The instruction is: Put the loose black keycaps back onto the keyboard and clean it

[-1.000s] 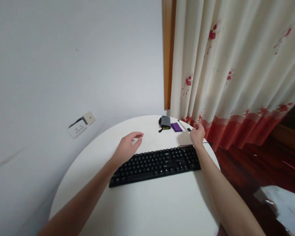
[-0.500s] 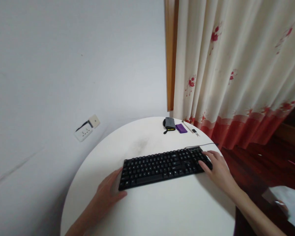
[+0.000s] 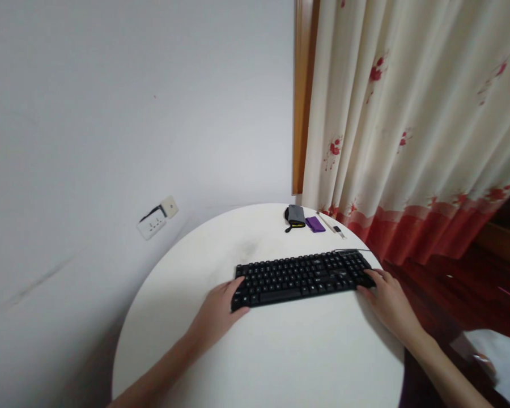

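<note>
A black computer keyboard (image 3: pixel 297 277) lies on the round white table (image 3: pixel 280 362), its thin cable (image 3: pixel 351 250) running off the back toward the right edge. At its left end my left hand (image 3: pixel 221 311) grips the corner, thumb along the front edge and fingers over the end keys. My right hand (image 3: pixel 385 300) holds the opposite end, its thumb by the front corner and its fingers on the number-pad side. Part of each end is hidden under the fingers.
Toward the back of the table are a grey-and-black pouch (image 3: pixel 296 216), a folded purple cloth (image 3: pixel 315 224), and a small brush (image 3: pixel 339 231) beside a thin light stick (image 3: pixel 326 221). A wall socket (image 3: pixel 152 224) is at left. A floral curtain (image 3: pixel 391 141) hangs behind; a white bag (image 3: pixel 497 357) is at lower right.
The keyboard's left end has shifted right and slightly away from me, with my left hand moving along. My right hand has moved from over the number pad to the keyboard's right end.
</note>
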`<state>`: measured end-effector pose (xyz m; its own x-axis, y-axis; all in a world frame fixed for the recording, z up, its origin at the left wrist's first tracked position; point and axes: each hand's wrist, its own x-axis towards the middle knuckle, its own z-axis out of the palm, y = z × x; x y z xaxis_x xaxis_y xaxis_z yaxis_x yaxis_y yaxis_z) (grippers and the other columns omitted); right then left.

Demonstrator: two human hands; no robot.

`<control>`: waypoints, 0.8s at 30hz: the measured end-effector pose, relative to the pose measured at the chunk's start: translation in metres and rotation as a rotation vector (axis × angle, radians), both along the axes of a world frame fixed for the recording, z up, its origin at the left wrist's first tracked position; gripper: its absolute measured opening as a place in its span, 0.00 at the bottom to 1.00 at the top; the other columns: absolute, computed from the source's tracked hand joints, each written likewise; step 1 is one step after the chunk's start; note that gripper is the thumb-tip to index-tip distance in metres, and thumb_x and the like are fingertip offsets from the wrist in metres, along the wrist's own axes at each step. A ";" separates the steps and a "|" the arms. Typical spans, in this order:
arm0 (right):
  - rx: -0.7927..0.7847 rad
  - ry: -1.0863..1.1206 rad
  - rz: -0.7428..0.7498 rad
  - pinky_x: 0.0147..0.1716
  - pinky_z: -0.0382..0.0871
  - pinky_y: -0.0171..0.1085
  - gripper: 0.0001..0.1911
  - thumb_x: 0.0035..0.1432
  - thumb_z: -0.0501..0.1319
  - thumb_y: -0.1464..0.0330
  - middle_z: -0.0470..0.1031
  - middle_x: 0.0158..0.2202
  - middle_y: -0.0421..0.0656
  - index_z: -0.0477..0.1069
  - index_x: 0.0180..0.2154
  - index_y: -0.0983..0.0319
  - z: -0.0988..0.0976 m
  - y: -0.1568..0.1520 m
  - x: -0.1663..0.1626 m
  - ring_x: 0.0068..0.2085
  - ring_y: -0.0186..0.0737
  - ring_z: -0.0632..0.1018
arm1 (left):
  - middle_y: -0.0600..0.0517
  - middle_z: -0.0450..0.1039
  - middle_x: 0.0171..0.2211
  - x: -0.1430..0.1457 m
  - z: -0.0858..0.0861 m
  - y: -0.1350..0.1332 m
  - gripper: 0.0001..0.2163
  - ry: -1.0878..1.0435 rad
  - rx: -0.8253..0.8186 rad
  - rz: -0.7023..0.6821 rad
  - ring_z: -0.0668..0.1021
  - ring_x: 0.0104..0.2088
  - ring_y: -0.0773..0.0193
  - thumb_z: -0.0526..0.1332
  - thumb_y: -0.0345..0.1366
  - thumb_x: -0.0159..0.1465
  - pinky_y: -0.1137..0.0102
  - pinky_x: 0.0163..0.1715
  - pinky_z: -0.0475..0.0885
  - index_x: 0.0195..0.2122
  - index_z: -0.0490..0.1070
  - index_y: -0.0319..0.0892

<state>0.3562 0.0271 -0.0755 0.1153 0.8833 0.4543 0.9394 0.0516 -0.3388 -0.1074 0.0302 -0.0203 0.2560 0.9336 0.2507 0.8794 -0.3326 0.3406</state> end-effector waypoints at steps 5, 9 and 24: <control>-0.010 -0.070 -0.062 0.52 0.70 0.52 0.25 0.60 0.56 0.59 0.72 0.52 0.60 0.71 0.53 0.68 0.003 0.029 0.045 0.50 0.59 0.75 | 0.39 0.73 0.54 0.052 0.009 0.028 0.30 0.061 0.012 -0.086 0.76 0.54 0.46 0.68 0.42 0.59 0.57 0.56 0.68 0.61 0.65 0.41; 0.012 -0.078 -0.072 0.55 0.67 0.51 0.24 0.61 0.56 0.62 0.73 0.52 0.60 0.71 0.53 0.70 0.004 0.046 0.065 0.51 0.56 0.75 | 0.39 0.74 0.52 0.076 0.004 0.045 0.34 0.069 0.034 -0.084 0.77 0.51 0.47 0.69 0.44 0.58 0.58 0.53 0.69 0.63 0.61 0.39; 0.234 0.062 0.415 0.65 0.57 0.53 0.26 0.68 0.52 0.59 0.60 0.66 0.52 0.61 0.64 0.61 0.077 -0.003 -0.113 0.66 0.50 0.62 | 0.41 0.49 0.70 0.017 0.025 -0.009 0.30 0.144 0.122 -0.052 0.53 0.70 0.50 0.50 0.47 0.71 0.49 0.67 0.52 0.70 0.47 0.39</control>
